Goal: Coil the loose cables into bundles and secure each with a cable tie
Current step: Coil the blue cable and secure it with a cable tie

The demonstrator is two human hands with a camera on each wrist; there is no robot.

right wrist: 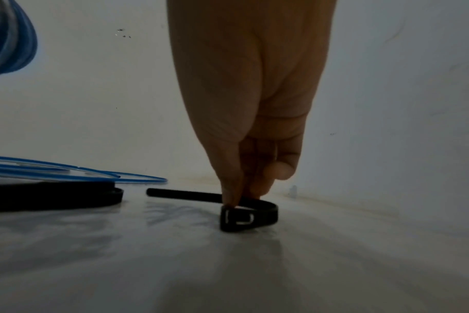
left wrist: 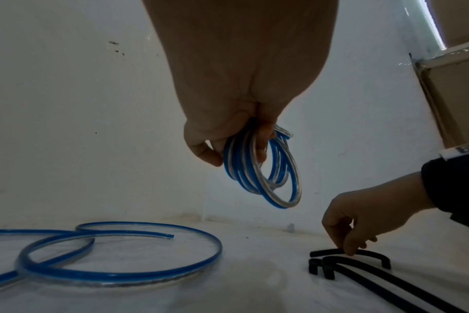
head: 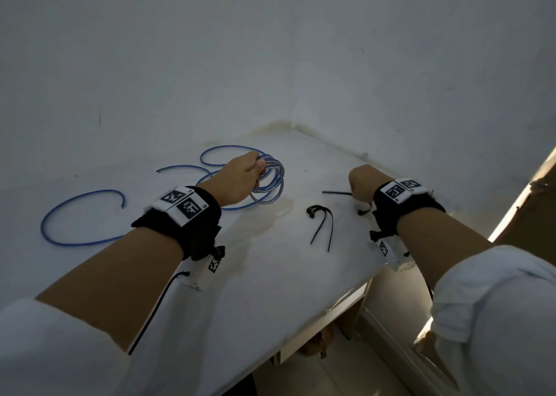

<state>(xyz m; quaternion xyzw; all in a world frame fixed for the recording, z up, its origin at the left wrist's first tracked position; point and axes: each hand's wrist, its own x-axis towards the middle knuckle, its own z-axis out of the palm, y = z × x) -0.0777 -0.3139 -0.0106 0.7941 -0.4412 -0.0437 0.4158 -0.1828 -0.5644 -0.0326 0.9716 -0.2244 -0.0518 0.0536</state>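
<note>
Fingers of my left hand (head: pixel 240 176) curl round the coiled blue cable (head: pixel 272 182); right of it, my right hand (head: pixel 362 183) pinches a black cable tie (right wrist: pixel 244 208) on the table (head: pixel 270 275).

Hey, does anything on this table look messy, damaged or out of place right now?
Nothing looks damaged or spilled. Loose blue cable sprawls uncoiled across the table, which has faint yellowish stains. The left hand holds a coiled bundle, not yet tied.
</note>
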